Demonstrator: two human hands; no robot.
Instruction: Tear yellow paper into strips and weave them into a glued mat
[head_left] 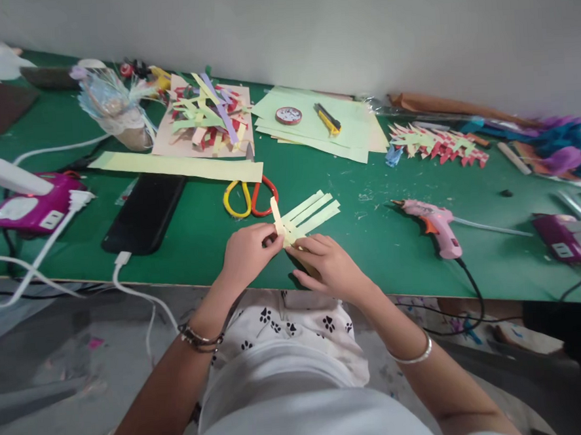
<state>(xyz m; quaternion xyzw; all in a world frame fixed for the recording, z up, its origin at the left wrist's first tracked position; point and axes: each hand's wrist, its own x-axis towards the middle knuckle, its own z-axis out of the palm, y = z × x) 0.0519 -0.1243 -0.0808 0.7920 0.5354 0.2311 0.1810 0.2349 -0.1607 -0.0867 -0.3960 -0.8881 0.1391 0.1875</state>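
Note:
Near the front edge of the green table, my left hand [253,251] pinches pale yellow paper strips [311,214] that cross each other. My right hand [329,265] grips the same strips from the other side, its fingertips close to those of the left. Several strip ends fan out to the upper right, and one short end points up above my left thumb. Just beyond my hands lie scissors [251,197] with one yellow and one red handle loop. A long flat yellow paper band [179,166] covers part of their blades.
A pink glue gun [433,222] lies right, its cord hanging over the edge. A black phone [145,213] and purple power strip [24,206] are left. Farther back are cut paper strips [210,114], green sheets [314,127], a yellow cutter [328,119] and a folded-paper chain [436,144].

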